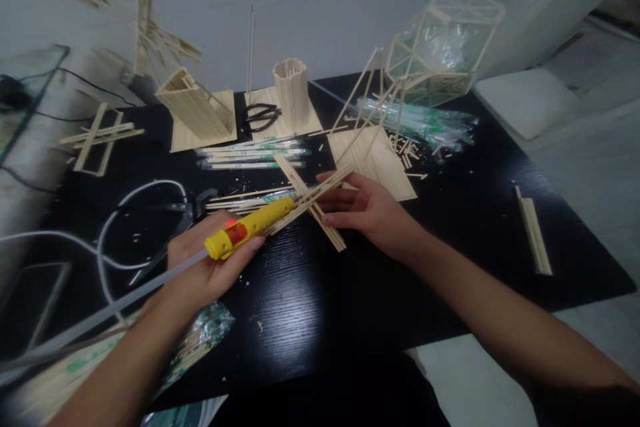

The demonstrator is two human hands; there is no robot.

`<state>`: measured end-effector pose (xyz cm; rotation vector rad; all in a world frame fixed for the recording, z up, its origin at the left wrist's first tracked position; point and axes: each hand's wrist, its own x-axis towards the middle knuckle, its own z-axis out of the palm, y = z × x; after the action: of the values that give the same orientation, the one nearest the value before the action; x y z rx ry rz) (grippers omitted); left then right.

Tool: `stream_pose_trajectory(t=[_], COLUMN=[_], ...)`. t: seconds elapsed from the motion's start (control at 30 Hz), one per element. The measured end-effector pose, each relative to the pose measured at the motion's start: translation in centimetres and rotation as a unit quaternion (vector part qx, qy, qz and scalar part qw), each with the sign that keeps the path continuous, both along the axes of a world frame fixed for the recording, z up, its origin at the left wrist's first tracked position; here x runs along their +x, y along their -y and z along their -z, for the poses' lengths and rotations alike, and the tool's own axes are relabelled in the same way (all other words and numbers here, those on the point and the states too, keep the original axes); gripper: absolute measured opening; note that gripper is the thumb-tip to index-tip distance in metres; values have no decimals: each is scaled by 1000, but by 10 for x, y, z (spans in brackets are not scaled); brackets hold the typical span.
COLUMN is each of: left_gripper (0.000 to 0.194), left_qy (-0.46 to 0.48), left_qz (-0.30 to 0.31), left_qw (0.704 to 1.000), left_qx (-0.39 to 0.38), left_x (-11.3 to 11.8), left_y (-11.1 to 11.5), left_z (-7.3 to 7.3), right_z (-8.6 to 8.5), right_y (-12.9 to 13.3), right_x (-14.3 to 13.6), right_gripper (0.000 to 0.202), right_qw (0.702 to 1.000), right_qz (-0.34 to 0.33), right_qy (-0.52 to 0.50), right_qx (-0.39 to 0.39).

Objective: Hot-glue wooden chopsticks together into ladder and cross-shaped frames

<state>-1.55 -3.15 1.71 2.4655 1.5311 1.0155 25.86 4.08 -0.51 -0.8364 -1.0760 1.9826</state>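
My left hand (200, 273) is closed around a yellow hot glue gun (267, 215), with a long pale glue stick (165, 273) running out of its back. A small red light glows beside the gun. Its nozzle is up against the crossed wooden sticks (331, 232), two narrow bundles that form an X just above the table. From the right, my right hand (370, 210) grips the X near its crossing, thumb below and fingers behind. The glue at the joint is too small to make out.
On the black table (410, 293) stand a slanted stick holder (195, 110), a round stick cup (291, 97) and a stick frame on a board (360, 147). Scissors (261, 117), wrapped chopsticks (255, 155) and a white cable (103, 233) lie around. Loose sticks (535, 237) rest at right.
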Motion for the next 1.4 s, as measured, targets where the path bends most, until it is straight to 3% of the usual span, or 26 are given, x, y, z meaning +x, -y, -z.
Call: stream_pose_trajectory(t=[0.37, 0.7, 1.4], left_gripper=[15, 16, 19], left_qy=[30, 15, 9], left_qz=[-15, 19, 78], left_qw=[999, 1000, 997], left_qx=[-18, 11, 27], left_x=[-6, 1, 1], left_y=[4, 1, 0], left_z=[4, -2, 0], right_z=[-2, -1, 2], right_y=[0, 0, 0], right_x=[0, 0, -1], right_gripper=[60, 60, 60], right_qw=[1000, 1000, 1000], right_qz=[0, 9, 5], right_qy=[8, 7, -5], right_qx=[-2, -7, 3])
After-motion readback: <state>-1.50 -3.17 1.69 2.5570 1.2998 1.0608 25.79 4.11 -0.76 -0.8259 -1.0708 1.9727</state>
